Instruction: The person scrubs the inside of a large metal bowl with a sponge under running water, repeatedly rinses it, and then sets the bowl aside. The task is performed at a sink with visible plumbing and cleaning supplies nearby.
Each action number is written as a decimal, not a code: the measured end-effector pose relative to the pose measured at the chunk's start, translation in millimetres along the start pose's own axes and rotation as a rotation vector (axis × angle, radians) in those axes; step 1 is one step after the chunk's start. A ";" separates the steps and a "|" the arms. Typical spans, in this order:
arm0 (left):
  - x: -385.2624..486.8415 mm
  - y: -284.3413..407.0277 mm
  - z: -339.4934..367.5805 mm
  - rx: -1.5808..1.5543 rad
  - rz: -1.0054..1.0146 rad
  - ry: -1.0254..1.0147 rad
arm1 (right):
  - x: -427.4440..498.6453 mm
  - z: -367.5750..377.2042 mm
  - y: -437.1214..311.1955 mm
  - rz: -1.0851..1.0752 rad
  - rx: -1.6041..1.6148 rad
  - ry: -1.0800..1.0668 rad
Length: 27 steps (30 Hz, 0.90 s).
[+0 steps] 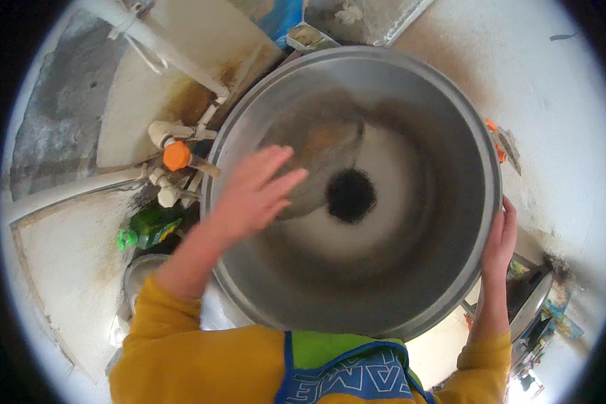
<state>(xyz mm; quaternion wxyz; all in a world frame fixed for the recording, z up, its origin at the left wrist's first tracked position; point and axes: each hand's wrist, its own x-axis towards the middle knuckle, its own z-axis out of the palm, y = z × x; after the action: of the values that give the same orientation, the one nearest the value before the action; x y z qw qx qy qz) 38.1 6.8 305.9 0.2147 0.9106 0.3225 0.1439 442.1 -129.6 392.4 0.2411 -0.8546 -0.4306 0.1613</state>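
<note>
A large round grey metal pot (353,303) lies in front of me, its open mouth facing me, with a brownish, cloudy interior and a black round patch (351,196) near its middle. My left hand (257,194) is over the left part of the mouth, blurred, fingers apart, with nothing in it; whether it touches the pot I cannot tell. My right hand (500,240) rests against the outside of the rim at the right, its fingers along the edge; part of this hand is hidden by the rim.
White pipes (171,55) with an orange-handled valve (177,155) stand at the left, close to the rim. Below them lies a green bottle (154,227) beside a metal bowl (144,272). A small white tray (310,38) is beyond the pot. A round pan (533,303) stands at the right.
</note>
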 end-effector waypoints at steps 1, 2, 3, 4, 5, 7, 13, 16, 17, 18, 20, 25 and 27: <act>4.3 -4.5 38.4 -0.135 -0.031 -0.007 | 0.3 -0.2 -0.2 0.003 -0.028 0.001; 9.1 -19.1 77.4 -0.085 -0.101 -0.017 | 0.9 -0.1 -0.2 -0.003 -0.043 0.004; 14.7 -38.3 117.7 -0.041 -0.174 -0.064 | 1.4 0.0 -0.2 0.010 -0.053 -0.003; 18.0 -60.6 154.2 -0.027 -0.198 -0.026 | 1.3 -0.5 -0.5 0.014 -0.044 -0.011; 19.4 -84.0 186.0 -0.004 -0.270 -0.043 | 2.0 0.0 -0.7 0.015 -0.030 -0.016; 23.8 -121.7 239.3 0.008 -0.260 -0.047 | 2.7 0.7 -1.0 -0.020 0.012 -0.010; 19.6 -163.3 292.8 0.053 -0.248 -0.339 | 1.2 1.1 -1.6 0.074 0.033 -0.020; 19.6 -151.0 309.6 0.095 -0.383 -0.288 | 1.9 1.8 -1.6 0.094 -0.008 0.002; 24.2 -142.9 317.8 0.155 -0.473 -0.248 | 2.2 2.2 -1.5 0.100 0.038 -0.001; 31.7 -131.0 329.1 0.019 -0.604 -0.146 | 1.7 2.6 -1.7 0.106 0.082 -0.003; 56.4 -87.5 356.1 -0.132 -0.875 0.081 | 1.1 2.9 -2.3 0.111 0.111 -0.001; 133.3 68.1 367.8 -0.693 -0.548 -0.026 | 0.6 2.0 -6.6 0.117 0.009 0.001; 126.5 144.6 344.5 -1.016 -0.305 -0.120 | 0.4 4.3 -7.5 0.075 0.036 0.010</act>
<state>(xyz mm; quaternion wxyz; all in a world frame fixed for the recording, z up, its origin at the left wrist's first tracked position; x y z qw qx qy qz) 347.1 -115.0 93.1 0.6653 0.6412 0.3279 0.1968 435.4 -124.3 393.0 0.2522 -0.8665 -0.3943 0.1736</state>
